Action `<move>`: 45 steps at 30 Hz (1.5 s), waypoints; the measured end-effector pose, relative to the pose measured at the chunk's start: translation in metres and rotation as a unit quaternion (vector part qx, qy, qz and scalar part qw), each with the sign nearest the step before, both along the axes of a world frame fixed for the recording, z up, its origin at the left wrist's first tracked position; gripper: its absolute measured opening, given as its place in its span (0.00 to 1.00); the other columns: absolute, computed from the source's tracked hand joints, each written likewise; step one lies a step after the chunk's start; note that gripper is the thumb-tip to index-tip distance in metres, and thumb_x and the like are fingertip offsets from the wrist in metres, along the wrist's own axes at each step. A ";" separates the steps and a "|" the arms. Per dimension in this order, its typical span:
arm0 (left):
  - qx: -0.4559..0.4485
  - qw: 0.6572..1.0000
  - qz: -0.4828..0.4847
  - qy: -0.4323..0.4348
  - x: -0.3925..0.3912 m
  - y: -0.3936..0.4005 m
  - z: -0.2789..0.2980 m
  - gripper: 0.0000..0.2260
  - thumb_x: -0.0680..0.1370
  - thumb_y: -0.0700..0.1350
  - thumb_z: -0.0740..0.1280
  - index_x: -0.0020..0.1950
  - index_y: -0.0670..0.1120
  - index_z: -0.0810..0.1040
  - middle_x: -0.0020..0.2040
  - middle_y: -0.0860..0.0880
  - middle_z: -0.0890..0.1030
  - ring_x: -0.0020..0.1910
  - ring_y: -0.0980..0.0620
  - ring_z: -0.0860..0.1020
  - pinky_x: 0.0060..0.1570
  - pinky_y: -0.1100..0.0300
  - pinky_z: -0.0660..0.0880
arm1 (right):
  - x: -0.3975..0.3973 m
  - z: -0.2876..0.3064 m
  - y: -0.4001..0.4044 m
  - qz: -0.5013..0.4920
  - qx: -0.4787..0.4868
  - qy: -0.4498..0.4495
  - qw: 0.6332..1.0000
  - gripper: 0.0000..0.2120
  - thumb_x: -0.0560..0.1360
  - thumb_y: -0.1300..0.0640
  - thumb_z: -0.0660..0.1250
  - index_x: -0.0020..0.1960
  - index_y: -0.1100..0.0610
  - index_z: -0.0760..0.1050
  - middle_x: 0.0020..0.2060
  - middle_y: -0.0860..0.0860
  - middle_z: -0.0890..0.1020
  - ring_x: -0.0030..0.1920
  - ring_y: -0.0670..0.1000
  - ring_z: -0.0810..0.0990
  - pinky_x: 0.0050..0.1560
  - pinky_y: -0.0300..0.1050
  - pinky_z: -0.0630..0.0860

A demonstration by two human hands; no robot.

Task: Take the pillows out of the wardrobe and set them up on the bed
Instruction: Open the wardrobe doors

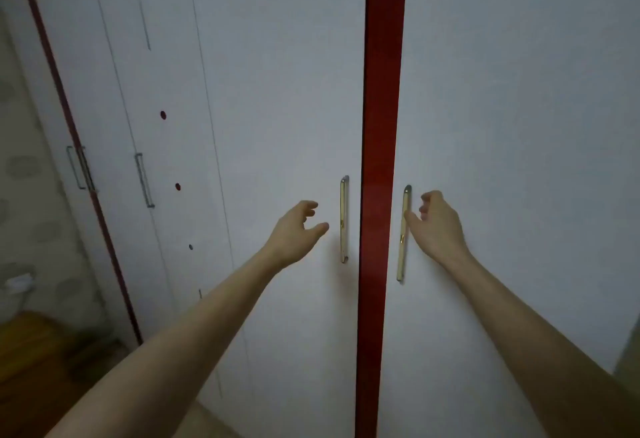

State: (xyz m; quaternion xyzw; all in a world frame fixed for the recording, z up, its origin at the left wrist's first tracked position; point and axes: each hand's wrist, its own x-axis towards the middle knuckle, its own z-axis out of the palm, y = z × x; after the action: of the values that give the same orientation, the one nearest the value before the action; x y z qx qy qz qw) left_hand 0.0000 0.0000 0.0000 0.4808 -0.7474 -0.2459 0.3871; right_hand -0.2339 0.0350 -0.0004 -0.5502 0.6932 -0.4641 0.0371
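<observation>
A white wardrobe fills the view, its two middle doors closed on either side of a red vertical strip. Each door carries a long brass handle. My left hand hovers just left of the left handle, fingers loosely spread, holding nothing. My right hand is at the right handle; its thumb tip reaches the bar while the fingers are curled beside it, not wrapped round it. No pillows or bed are visible.
Further white wardrobe doors with grey handles run off to the left, edged by a red frame. A patterned wall and wooden floor show at the lower left.
</observation>
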 end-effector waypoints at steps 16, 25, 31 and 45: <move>-0.013 0.966 -0.196 0.170 -0.052 -0.059 -0.024 0.24 0.79 0.52 0.63 0.74 0.51 0.63 0.72 0.53 0.68 0.70 0.55 0.67 0.67 0.59 0.65 | 0.047 -0.023 -0.025 -0.083 -0.030 -0.079 0.993 0.14 0.78 0.46 0.60 0.51 0.58 0.70 0.39 0.51 0.78 0.38 0.50 0.78 0.40 0.44 0.75; 0.157 0.866 -0.412 0.235 -0.014 -0.065 -0.018 0.23 0.81 0.57 0.57 0.74 0.52 0.64 0.70 0.51 0.72 0.69 0.54 0.71 0.71 0.52 0.66 | 0.111 -0.032 0.034 -0.172 -0.040 -0.131 0.976 0.25 0.69 0.41 0.71 0.57 0.53 0.66 0.46 0.51 0.77 0.45 0.49 0.78 0.47 0.42 0.76; 0.272 0.738 -0.565 0.251 -0.021 -0.020 0.000 0.25 0.77 0.60 0.60 0.71 0.50 0.70 0.64 0.49 0.79 0.64 0.51 0.77 0.63 0.53 0.73 | 0.140 -0.033 0.104 -0.190 -0.029 -0.139 0.971 0.31 0.63 0.40 0.75 0.59 0.46 0.65 0.52 0.47 0.75 0.53 0.45 0.77 0.53 0.37 0.73; 0.260 0.603 -0.743 0.128 -0.061 0.124 0.008 0.30 0.71 0.62 0.68 0.71 0.60 0.67 0.71 0.60 0.69 0.69 0.59 0.68 0.66 0.50 0.71 | 0.209 -0.078 0.240 -0.399 -0.158 -0.012 0.903 0.24 0.74 0.53 0.69 0.67 0.41 0.66 0.56 0.27 0.73 0.56 0.25 0.72 0.55 0.19 0.68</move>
State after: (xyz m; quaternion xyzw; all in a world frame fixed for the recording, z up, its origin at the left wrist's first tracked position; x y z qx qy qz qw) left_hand -0.0608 0.1240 0.0080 -0.1961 -0.6944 -0.6920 0.0215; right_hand -0.0248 0.2746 -0.0780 -0.2203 0.7718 -0.5503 -0.2300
